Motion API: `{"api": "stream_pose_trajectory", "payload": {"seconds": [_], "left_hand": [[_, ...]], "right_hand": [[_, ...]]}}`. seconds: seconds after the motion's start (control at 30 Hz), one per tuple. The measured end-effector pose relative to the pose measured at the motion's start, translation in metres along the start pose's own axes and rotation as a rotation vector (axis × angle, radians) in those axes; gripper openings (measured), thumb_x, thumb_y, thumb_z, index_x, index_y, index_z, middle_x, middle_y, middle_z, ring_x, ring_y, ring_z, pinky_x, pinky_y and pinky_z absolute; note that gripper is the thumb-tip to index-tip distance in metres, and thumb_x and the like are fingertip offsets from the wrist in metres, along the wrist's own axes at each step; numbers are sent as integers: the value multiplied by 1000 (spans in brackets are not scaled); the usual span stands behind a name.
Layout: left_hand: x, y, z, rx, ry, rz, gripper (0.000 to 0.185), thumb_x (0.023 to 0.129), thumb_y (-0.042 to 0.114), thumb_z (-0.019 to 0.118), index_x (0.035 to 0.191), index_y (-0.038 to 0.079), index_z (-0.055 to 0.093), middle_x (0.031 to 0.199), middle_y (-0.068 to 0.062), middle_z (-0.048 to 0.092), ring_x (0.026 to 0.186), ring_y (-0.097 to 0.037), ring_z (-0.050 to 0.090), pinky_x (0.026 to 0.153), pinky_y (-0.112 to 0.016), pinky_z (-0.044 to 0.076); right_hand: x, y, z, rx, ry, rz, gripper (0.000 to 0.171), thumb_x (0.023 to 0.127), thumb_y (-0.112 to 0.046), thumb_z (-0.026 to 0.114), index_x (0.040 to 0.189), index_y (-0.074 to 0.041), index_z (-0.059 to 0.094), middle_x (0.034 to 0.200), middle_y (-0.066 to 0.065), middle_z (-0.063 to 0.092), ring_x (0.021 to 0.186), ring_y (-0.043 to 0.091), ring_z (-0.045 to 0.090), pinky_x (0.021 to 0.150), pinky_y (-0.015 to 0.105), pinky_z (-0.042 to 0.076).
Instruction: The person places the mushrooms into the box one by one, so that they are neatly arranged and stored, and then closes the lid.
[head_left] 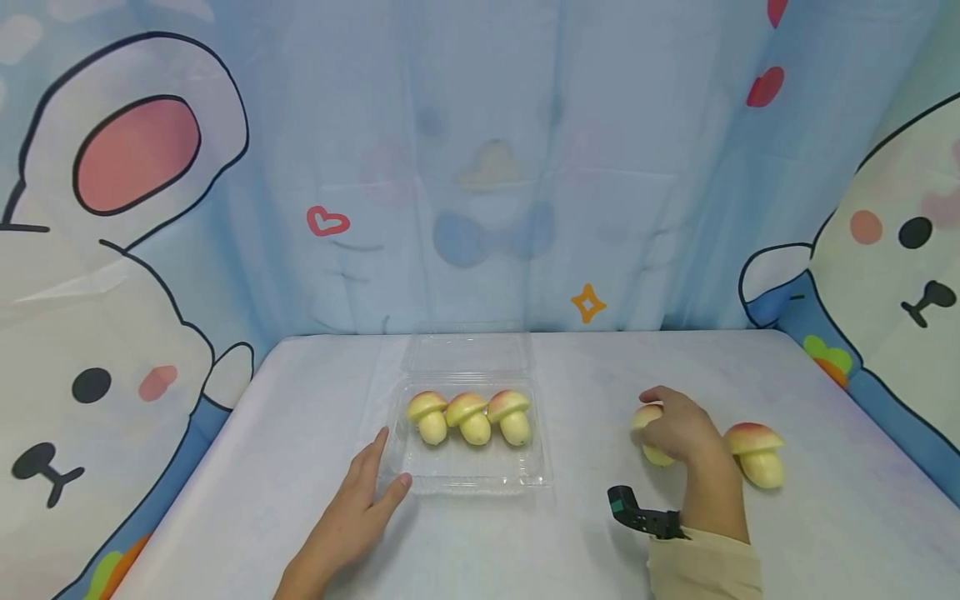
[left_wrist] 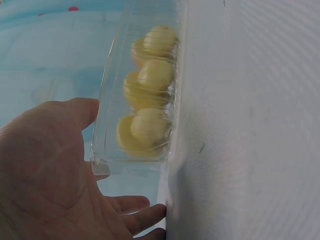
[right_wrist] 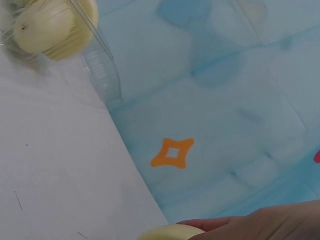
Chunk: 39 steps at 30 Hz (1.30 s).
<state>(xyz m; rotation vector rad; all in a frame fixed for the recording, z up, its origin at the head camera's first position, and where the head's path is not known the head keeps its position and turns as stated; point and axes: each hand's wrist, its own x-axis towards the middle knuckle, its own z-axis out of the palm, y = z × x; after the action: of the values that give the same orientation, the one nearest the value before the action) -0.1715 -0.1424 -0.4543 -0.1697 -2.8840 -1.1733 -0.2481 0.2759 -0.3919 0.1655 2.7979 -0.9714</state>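
A clear plastic clamshell box lies open on the pale table, holding three yellow mushroom-shaped pieces in a row. My left hand lies flat beside the box's front left corner, fingers straight, thumb tip touching its rim. In the left wrist view the open palm is next to the box wall. My right hand curls over a fourth mushroom piece on the table to the right. Its cap shows under my fingers. Another mushroom piece lies just right of that hand.
The box's lid lies folded back towards the cartoon-printed blue backdrop, which walls the table at the back and both sides. A black wrist device sits by my right sleeve.
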Motion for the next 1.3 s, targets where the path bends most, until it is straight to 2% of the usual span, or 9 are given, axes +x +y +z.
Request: {"api": "stream_pose_trajectory", "payload": {"seconds": [0.07, 0.2, 0.37, 0.47, 0.6, 0.83, 0.93, 1.1, 1.3], "left_hand": [[0, 0, 0, 0, -1, -1, 73, 93, 54, 46, 151, 28, 10, 152, -10, 19, 137, -34, 23, 105, -58, 22], [1, 0, 0, 4, -2, -5, 73, 93, 54, 46, 151, 29, 9, 152, -10, 19, 137, -34, 22, 105, -57, 22], [1, 0, 0, 6, -12, -17, 74, 93, 56, 45, 151, 30, 8, 152, -11, 18, 137, -34, 21, 105, -58, 22], [1, 0, -1, -1, -22, -27, 74, 92, 57, 45, 151, 31, 7, 152, -10, 18, 138, -33, 21, 105, -58, 21], [0, 0, -1, -5, -24, -26, 74, 92, 56, 45, 151, 31, 7, 152, -10, 18, 138, -33, 21, 105, -58, 21], [1, 1, 0, 1, -6, -8, 74, 93, 55, 46, 151, 30, 8, 152, -10, 18, 138, -33, 21, 105, -58, 22], [0, 1, 0, 3, -7, -14, 74, 93, 55, 45, 151, 29, 8, 152, -11, 18, 138, -34, 21, 105, -58, 22], [0, 2, -1, 4, -14, -26, 74, 93, 56, 45, 151, 29, 8, 152, -12, 19, 137, -35, 21, 104, -59, 22], [-1, 2, -2, 6, -11, -10, 74, 93, 56, 45, 151, 28, 8, 152, -12, 19, 137, -34, 22, 105, -58, 22]], "right_hand": [[1, -2, 1, -11, 7, -33, 58, 74, -5, 62, 129, 0, 45, 121, 29, 46, 97, 39, 45, 75, 46, 43], [3, -4, 2, -20, 34, -73, 54, 76, -6, 62, 128, 0, 47, 119, 28, 48, 96, 39, 47, 75, 47, 44], [3, -10, 3, 0, 77, -77, 56, 80, -10, 61, 133, -2, 43, 125, 28, 46, 100, 40, 46, 80, 54, 42], [2, -16, 4, 1, 106, -117, 57, 82, -11, 60, 135, -3, 42, 127, 28, 45, 102, 41, 45, 83, 56, 41], [1, -25, 5, -8, 145, -205, 55, 82, -11, 60, 134, -3, 44, 125, 27, 47, 101, 40, 46, 83, 55, 40], [0, -37, 9, -22, 226, -299, 53, 82, -8, 61, 133, -2, 47, 119, 26, 50, 95, 37, 47, 77, 51, 41], [-1, -42, 11, -26, 265, -325, 54, 82, -7, 60, 134, -2, 47, 121, 26, 49, 97, 36, 47, 79, 51, 40], [-4, -51, 14, -5, 276, -347, 53, 83, -4, 59, 135, -3, 47, 126, 25, 44, 104, 38, 44, 84, 54, 39], [-5, -62, 20, 7, 270, -380, 53, 82, -4, 59, 134, -4, 48, 127, 24, 44, 102, 37, 46, 80, 50, 41]]}}
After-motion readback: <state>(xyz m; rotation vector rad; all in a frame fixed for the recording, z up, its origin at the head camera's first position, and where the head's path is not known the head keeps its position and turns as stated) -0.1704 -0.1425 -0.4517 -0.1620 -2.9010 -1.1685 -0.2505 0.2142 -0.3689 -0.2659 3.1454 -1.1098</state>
